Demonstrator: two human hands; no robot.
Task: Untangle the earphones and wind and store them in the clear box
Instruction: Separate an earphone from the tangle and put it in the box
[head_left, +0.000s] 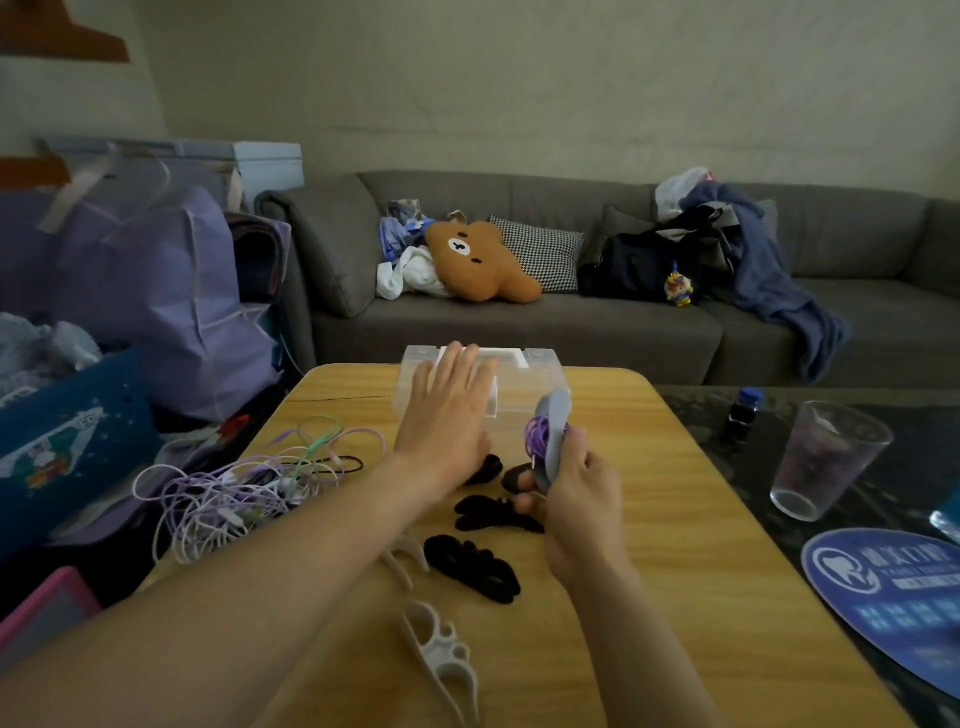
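earphones (234, 488) tangled | wooden table (675, 519) | grey sofa (571, 322) behind

Grey sofa (519, 322) behind wooden table (675, 519). Bear cushion (478, 260) beside checked pillow (540, 252). Blue blanket (769, 280) drapes sofa's right. Glass (826, 462), small bottle (744, 413) on dark surface right. Purple bag (156, 291) left.

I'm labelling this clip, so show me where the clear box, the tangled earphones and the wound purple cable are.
clear box (543, 364): head view, on its far right top edge.
tangled earphones (234, 493): head view, middle of the loose heap.
wound purple cable (540, 435): head view, on the coils around the grey winder.
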